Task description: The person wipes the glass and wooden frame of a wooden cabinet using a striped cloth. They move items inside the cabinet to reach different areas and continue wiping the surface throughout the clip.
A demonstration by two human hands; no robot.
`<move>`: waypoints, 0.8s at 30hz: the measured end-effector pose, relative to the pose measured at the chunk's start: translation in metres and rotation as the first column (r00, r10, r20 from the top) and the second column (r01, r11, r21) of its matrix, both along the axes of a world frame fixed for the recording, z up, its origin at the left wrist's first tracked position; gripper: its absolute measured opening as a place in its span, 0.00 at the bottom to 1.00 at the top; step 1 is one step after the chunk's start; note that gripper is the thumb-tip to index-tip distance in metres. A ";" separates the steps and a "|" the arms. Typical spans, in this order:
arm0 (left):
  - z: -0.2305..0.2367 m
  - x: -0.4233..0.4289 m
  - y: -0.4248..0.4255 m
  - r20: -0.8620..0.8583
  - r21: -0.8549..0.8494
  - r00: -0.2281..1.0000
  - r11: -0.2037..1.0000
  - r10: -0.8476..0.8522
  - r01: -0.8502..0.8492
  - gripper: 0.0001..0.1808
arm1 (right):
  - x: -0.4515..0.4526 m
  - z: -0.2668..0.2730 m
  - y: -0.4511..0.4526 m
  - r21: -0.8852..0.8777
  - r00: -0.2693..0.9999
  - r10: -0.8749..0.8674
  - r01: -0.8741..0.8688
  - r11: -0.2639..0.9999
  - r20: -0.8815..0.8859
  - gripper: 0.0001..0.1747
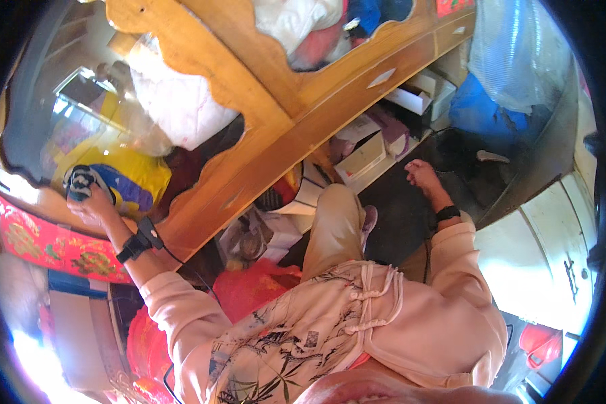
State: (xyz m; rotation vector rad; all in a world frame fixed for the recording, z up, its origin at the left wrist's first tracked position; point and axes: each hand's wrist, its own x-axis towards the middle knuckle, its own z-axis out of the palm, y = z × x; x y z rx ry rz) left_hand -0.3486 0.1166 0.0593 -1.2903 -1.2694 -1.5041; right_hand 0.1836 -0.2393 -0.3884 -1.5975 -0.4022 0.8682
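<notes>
At the left, my left hand (92,207) grips a bunched dark-and-white patterned cloth (81,183). The cloth is up against a glass panel (30,146) in a wooden cabinet (267,106) with scalloped frames; whether it touches the glass is hard to tell. A yellow-and-blue bag (136,182) and a white padded bundle (182,106) show through the pane. My right hand (423,175) hangs over the dark floor, its fingers curled in, with nothing visible in it. It is nearest to the low shelf (409,146) under the cabinet.
Open cardboard boxes (363,156) sit on the low shelf. A blue plastic bag (485,108) stands at the upper right, and a small pale object (492,157) lies on the floor. Red bags (252,288) are beside my left leg. White cupboard doors (545,242) and a red bucket (540,346) are at the right.
</notes>
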 end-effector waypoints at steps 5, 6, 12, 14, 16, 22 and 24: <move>-0.024 0.005 0.013 0.122 0.037 0.992 0.999 0.027 -0.032 0.34 | 0.003 -0.005 0.000 -0.025 0.996 0.040 -0.038 0.999 0.076 0.09; -0.029 0.005 0.014 0.150 0.028 0.988 0.999 0.029 -0.033 0.35 | 0.002 -0.007 0.000 -0.017 0.996 0.036 -0.034 0.999 0.084 0.09; -0.052 0.020 -0.009 0.321 0.049 0.892 0.946 -0.319 0.321 0.24 | 0.001 -0.011 0.002 0.035 0.999 -0.045 0.045 0.998 0.020 0.09; -0.059 0.039 -0.028 0.360 0.146 0.751 0.829 -0.554 0.541 0.22 | 0.001 -0.009 0.001 0.006 0.998 -0.033 0.033 0.999 0.045 0.09; -0.067 0.063 -0.051 0.418 0.214 0.512 0.630 -0.750 0.747 0.23 | 0.001 -0.006 -0.001 0.014 0.998 -0.040 0.040 0.999 0.046 0.09; -0.117 0.164 -0.118 -0.382 -0.125 0.664 0.748 -0.643 0.652 0.24 | 0.002 -0.001 -0.007 0.040 0.995 -0.082 0.080 0.996 0.055 0.10; -0.141 0.210 -0.141 -0.407 -0.338 0.494 0.629 -0.768 0.700 0.26 | 0.002 -0.002 -0.008 0.009 0.993 -0.084 0.084 0.996 0.083 0.11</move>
